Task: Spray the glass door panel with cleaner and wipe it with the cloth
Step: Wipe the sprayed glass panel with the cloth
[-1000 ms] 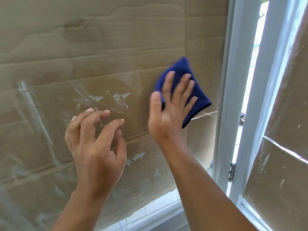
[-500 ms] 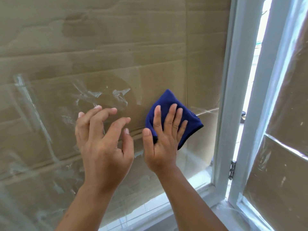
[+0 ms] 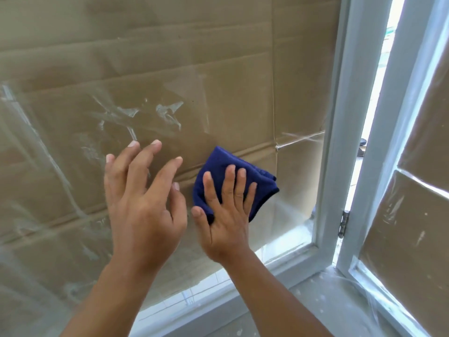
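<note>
blue cloth (image 3: 233, 166) pressed to glass panel (image 3: 170, 69) under flat right hand (image 3: 226, 220); left hand (image 3: 143, 203) spread beside it.

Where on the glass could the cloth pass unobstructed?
Free: the stretch between the dark blue cloth and the white door frame, and everything above it. Crowded: leftward, where the left hand hovers beside the right hand.

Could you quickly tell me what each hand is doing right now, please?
Left hand: open, fingers loosely spread, holding nothing.
Right hand: open, straight fingers pressing the blue cloth against the glass panel.
</note>
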The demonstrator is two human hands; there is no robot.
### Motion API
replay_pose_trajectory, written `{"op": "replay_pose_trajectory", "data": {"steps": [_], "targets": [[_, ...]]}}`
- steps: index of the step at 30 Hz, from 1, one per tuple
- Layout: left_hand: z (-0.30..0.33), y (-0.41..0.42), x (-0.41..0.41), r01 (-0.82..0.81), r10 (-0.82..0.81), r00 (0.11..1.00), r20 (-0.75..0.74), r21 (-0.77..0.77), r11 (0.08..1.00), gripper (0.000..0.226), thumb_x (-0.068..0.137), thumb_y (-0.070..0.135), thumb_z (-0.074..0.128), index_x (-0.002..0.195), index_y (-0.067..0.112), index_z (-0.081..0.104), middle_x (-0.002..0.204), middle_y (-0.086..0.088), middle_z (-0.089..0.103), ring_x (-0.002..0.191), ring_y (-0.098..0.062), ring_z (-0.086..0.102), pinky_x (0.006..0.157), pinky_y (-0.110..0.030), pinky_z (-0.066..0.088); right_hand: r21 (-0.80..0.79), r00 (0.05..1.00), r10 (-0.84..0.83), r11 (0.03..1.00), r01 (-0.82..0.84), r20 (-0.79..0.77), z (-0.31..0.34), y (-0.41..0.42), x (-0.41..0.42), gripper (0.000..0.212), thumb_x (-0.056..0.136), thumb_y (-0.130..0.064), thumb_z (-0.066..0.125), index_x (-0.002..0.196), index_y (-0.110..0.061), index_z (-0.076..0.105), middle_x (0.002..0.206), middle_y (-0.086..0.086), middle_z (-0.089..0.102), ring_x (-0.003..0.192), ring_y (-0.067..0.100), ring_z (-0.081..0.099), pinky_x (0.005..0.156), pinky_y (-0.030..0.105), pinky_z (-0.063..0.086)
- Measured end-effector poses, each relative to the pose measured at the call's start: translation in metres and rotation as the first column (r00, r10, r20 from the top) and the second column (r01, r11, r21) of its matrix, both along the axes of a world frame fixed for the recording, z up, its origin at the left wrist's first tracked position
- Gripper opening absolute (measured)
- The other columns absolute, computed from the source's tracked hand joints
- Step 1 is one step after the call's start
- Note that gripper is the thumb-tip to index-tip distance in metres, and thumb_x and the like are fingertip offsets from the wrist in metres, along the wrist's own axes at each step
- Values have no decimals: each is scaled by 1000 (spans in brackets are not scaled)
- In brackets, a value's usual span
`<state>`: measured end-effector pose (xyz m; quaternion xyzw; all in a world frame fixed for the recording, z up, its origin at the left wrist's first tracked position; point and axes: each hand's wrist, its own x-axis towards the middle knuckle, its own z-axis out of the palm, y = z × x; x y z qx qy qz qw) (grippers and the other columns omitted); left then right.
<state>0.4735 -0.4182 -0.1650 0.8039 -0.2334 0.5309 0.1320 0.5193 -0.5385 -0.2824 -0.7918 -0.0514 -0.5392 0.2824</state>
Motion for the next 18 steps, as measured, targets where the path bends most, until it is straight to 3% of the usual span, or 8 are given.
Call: {"op": "replay_pose_trajectory", "data": {"steps": [3, 5, 7, 9, 12, 14, 16, 18], "targets": [[-2, 8, -8, 6, 0, 995, -104, 59, 998, 39, 87, 9, 59, 125, 4, 66, 145, -20, 47, 141, -41, 33, 118, -58, 19, 272, 996, -49, 960, 68, -75, -9, -18, 4, 60, 106, -57, 18, 160, -40, -2, 169, 0, -11, 157, 26, -9, 124, 58, -7], [-2, 12, -13, 30, -16, 985, -172, 82, 996, 43, 88, 11, 56, 130, 4, 62, 150, -19, 42, 146, -39, 26, 120, -57, 16, 611, 987, -9, 785, 106, -160, 5, -32, 8, 63, 100, -61, 18, 155, -44, -7, 168, -4, -15, 156, 15, -16, 123, 55, -9], [-4, 13, -16, 46, -25, 977, -214, 95, 994, 45, 89, 12, 55, 133, 4, 60, 153, -18, 38, 148, -37, 21, 120, -57, 15, 776, 983, 35, 620, 119, -179, 21, -38, 11, 65, 93, -62, 15, 151, -43, -7, 169, -4, -15, 155, 11, -17, 124, 51, -11], [-8, 11, -18, 63, -38, 969, -243, 95, 994, 46, 89, 12, 55, 134, 4, 58, 154, -17, 36, 150, -35, 18, 120, -57, 15, 733, 987, 28, 674, 96, -156, 26, -28, 8, 66, 95, -62, 17, 153, -42, -8, 168, -3, -16, 155, 15, -18, 124, 50, -13], [-18, 4, -16, 109, -81, 962, -262, 96, 989, 46, 88, 9, 55, 134, 2, 58, 154, -17, 37, 150, -35, 17, 120, -58, 15, 423, 995, -1, 905, 42, -96, 5, 0, 0, 64, 104, -60, 14, 160, -37, -7, 168, 2, -13, 157, 28, -12, 123, 54, -11], [-22, 0, -13, 129, -104, 962, -254, 85, 988, 46, 87, 5, 56, 133, 2, 59, 152, -18, 39, 150, -37, 19, 120, -59, 15, 265, 996, -46, 962, 66, -81, -12, 6, 1, 62, 107, -57, 15, 162, -34, 0, 169, 2, -10, 157, 33, -6, 123, 55, -8], [-23, -3, -10, 132, -113, 964, -241, 62, 989, 45, 87, 4, 57, 131, 2, 60, 152, -19, 40, 149, -38, 19, 120, -59, 13, 349, 994, -72, 932, 96, -80, -13, -2, 5, 60, 107, -55, 16, 162, -34, 2, 169, 2, -6, 157, 29, -4, 124, 51, -8], [-24, -5, -8, 141, -128, 966, -227, 43, 989, 44, 87, 3, 58, 131, 3, 61, 152, -19, 40, 150, -38, 17, 120, -60, 12, 612, 991, -68, 781, 125, -117, -6, -16, 9, 64, 103, -56, 19, 160, -34, 2, 169, -1, -5, 157, 19, -7, 125, 46, -9]]}}
